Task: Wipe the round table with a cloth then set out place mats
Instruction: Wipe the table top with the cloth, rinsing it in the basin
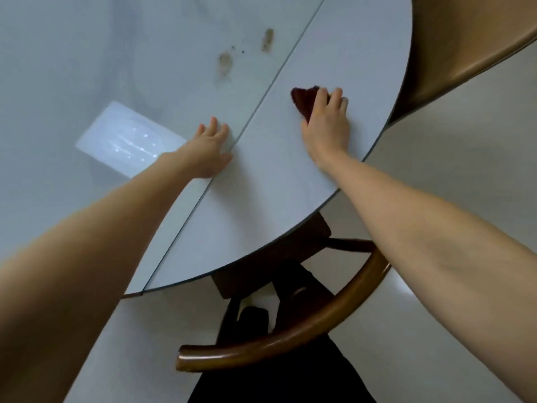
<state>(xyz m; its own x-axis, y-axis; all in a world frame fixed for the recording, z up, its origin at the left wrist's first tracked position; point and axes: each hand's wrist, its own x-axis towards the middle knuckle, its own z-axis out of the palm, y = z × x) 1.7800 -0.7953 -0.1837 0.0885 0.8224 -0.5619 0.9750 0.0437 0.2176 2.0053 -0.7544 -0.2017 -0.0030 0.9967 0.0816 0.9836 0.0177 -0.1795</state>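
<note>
Tabletop (276,170) wiping underway: right hand (327,123) pressing dark cloth (302,101), left hand (213,152) resting flat, released; brown stains (225,64) upper centre remaining, place mats not yet showing.

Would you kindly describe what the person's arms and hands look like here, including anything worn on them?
Both arms are bare along their whole visible length: no sleeves show. The left hand and the right hand carry no gloves, and no rings, watch or bracelets can be seen on fingers or wrists. No markings stand out on either forearm.
</note>
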